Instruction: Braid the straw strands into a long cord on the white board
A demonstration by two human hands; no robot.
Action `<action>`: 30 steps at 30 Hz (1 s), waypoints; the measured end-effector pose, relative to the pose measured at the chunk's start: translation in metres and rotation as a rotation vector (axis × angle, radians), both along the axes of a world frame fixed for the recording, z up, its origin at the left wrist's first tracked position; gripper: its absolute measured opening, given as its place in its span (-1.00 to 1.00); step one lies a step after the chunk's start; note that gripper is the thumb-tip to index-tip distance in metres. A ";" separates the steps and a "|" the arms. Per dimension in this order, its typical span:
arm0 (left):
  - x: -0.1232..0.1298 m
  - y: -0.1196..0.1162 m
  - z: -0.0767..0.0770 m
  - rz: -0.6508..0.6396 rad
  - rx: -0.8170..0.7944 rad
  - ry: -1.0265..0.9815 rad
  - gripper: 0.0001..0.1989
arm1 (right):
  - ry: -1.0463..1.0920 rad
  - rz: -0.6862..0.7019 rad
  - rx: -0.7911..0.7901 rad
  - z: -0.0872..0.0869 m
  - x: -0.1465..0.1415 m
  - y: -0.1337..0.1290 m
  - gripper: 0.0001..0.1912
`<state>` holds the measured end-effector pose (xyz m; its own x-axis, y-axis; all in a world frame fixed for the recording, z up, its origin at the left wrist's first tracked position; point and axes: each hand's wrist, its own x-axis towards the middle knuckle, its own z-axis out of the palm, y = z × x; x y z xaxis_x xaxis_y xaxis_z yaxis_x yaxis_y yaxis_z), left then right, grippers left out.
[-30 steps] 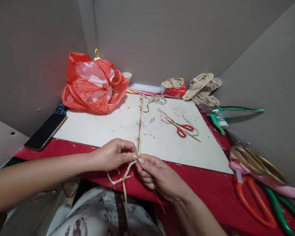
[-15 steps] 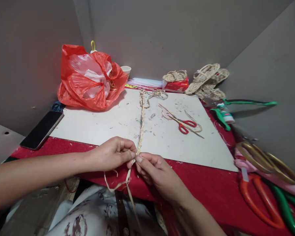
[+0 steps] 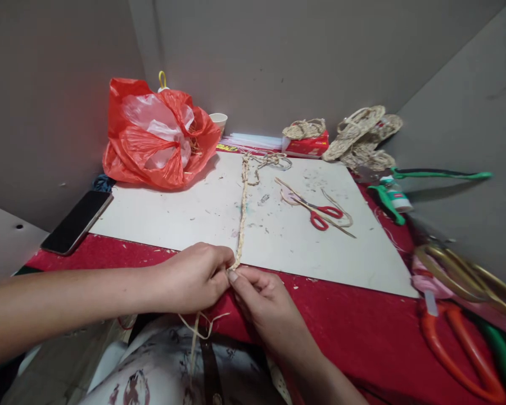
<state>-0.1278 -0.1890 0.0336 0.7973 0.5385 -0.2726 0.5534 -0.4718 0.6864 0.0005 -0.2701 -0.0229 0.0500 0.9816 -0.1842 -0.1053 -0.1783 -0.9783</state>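
A pale straw braid (image 3: 243, 215) runs down the white board toward me, its near end pinched between both hands at the board's front edge. My left hand (image 3: 200, 277) is closed round the strands, its back turned up so that most fingers are hidden. My right hand (image 3: 259, 295) pinches the braid end between thumb and forefinger, close against the left. Loose straw strands (image 3: 196, 332) hang below my left hand over my lap. At the far end the braid meets a tangle of thin cord (image 3: 274, 161). Red-handled scissors (image 3: 320, 215) lie to the right among loose strands.
The white board (image 3: 172, 219) lies on a red cloth (image 3: 320, 320). Around it are a red plastic bag (image 3: 152, 135), a phone (image 3: 76, 222), woven straw pieces (image 3: 358, 135), a small bottle (image 3: 395, 194), large gold-handled scissors (image 3: 451, 273) and orange-handled scissors (image 3: 459, 349). Grey panels surround the table.
My left hand has turned over and closed further on the strands, its back now facing up. The loose ends have swung left beneath it. My right hand stays at the braid end.
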 end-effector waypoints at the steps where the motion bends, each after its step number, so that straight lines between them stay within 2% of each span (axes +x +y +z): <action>1: 0.000 -0.001 0.001 -0.003 0.017 0.022 -0.89 | -0.013 0.008 0.007 -0.001 0.000 0.000 -0.64; 3: 0.001 -0.002 0.004 -0.006 0.027 0.051 -0.89 | 0.000 0.028 -0.005 -0.004 0.001 -0.001 -0.62; 6: 0.001 -0.005 0.004 0.004 0.005 0.053 -0.88 | 0.141 0.048 -0.071 -0.006 0.002 -0.003 -0.59; 11: 0.000 -0.011 -0.005 0.032 -0.069 0.016 -0.84 | 0.339 0.020 -0.141 -0.004 -0.002 -0.006 -0.59; 20: 0.006 -0.022 -0.006 0.071 0.132 -0.008 -0.88 | 0.324 -0.090 -0.158 -0.004 -0.008 -0.004 -0.58; 25: 0.007 -0.026 -0.015 0.068 0.234 0.014 -0.66 | 0.205 -0.136 -0.072 -0.010 -0.010 -0.005 -0.61; 30: -0.007 -0.041 -0.029 0.008 0.297 0.042 -0.40 | 0.274 -0.153 -0.051 -0.012 -0.013 -0.008 -0.63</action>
